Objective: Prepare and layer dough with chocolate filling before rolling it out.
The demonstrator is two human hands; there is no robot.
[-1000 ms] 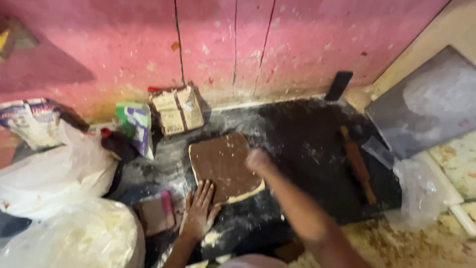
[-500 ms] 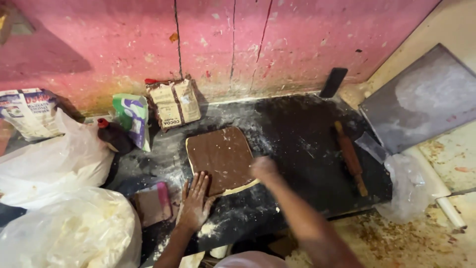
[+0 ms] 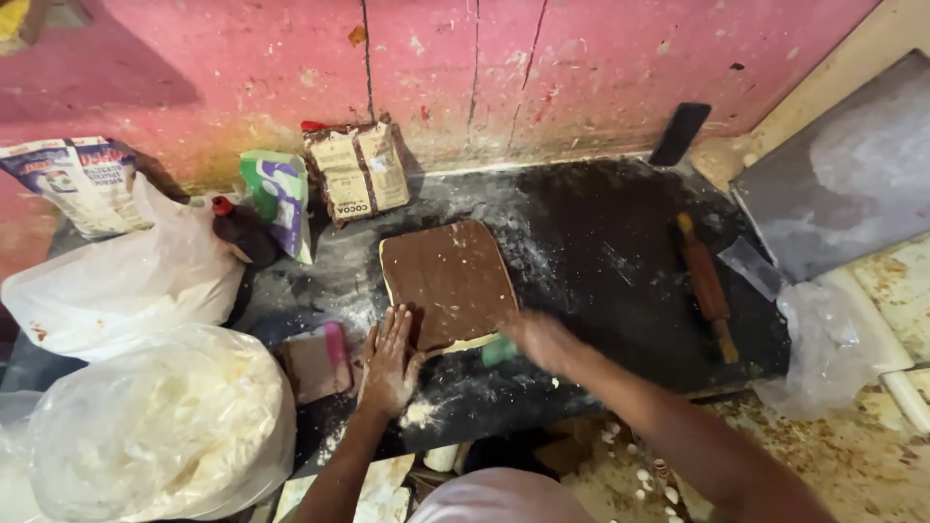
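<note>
Flour-dusted black worktop under pink wall | square chocolate-coated dough slab | left hand flat, fingers spread, touching slab's near-left edge | right hand blurred at near-right corner, grip unclear, nearer than before.

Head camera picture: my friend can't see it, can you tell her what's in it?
A brown-coated square of dough lies on a floury black worktop; the person's left hand rests flat at its near edge, and the blurred right hand holds something green there. A rolling pin lies to the right, with bags on the left.
</note>
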